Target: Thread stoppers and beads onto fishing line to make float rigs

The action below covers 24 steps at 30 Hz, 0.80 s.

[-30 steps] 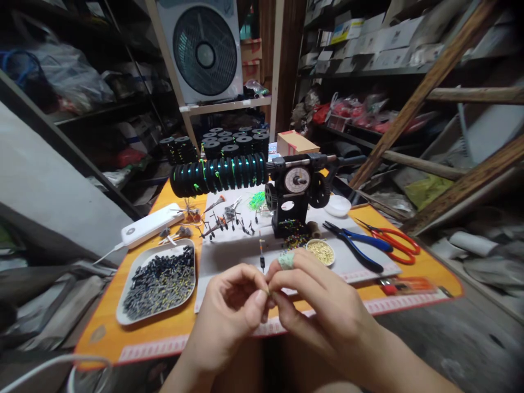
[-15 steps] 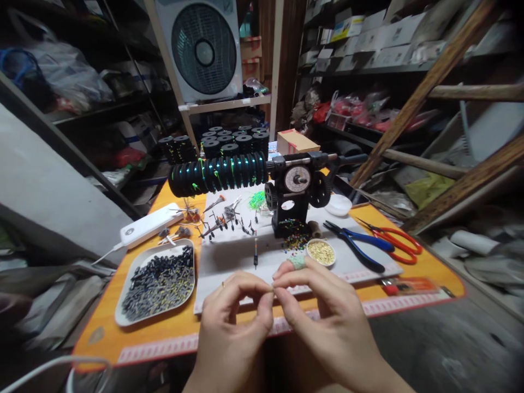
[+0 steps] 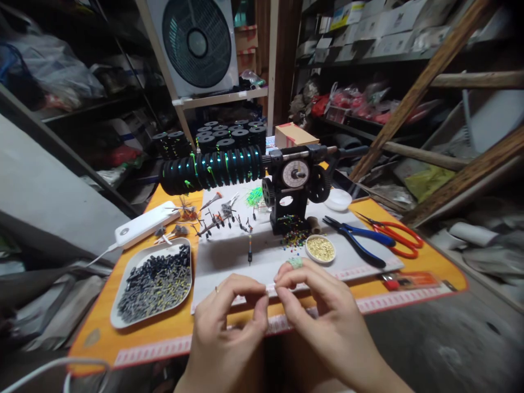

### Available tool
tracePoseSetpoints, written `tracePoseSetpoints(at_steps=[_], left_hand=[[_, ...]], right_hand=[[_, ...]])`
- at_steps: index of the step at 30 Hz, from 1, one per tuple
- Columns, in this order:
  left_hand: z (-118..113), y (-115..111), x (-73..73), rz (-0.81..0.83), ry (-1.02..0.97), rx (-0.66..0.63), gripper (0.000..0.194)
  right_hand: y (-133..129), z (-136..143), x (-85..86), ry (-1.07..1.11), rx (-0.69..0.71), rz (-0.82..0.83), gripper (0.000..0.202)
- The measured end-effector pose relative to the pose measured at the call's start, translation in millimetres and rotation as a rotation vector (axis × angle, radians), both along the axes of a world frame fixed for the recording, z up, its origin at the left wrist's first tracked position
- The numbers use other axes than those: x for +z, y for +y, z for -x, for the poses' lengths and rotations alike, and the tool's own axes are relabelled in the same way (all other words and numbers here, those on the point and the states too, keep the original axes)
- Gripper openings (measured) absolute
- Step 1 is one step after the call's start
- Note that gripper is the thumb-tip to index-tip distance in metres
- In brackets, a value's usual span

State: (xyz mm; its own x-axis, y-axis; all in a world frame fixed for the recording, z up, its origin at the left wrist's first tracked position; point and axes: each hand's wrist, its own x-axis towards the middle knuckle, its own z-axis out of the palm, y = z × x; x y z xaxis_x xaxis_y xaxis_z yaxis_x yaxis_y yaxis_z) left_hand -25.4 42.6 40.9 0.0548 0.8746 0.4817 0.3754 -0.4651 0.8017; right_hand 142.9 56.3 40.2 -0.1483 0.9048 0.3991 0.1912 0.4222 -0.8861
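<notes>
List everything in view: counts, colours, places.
Table: one, orange, centre
Board: one, pale, on table
Winder: one, black, on board
Discs: many, black, on and behind winder
Tray: one, white, left, holding many dark pieces
Device: one, white, behind tray
Beads: many, multicoloured, by winder
Dish: one, white, gold bits, beside beads
Pliers: one, blue-black, right
Scissors: one, red, beside pliers
Fan: one, grey, back shelf
Shelves: several, dark, both sides
Ladder: one, brown, far right
Left hand: one, gold-ringed, front
Right hand: one, green-banded, front
</notes>
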Motion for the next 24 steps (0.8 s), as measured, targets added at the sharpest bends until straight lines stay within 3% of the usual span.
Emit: tracePoseSetpoints(at_steps=[7,12,18,24], left_hand=[[2,3,-2.6,-0.177,0.078,-0.042,0.025],[-5,1,-13.9,-0.094,-0.12,0.022,0.02],[-15,-2,-15.2,-0.104,-0.236,0.096,0.014],[-14,-4,-19.1,-0.037,-0.322,0.026,0.012]], right_hand=[[-1,-1,-2.4,0.015,0.033,0.071,0.01],[-1,2,2.3,0.1,0.127,0.143,0.011],[-5,4,2.7,0.15,0.174,0.204,0.01],[-4,5,8.1,0.172,0.223,0.273,0.012]])
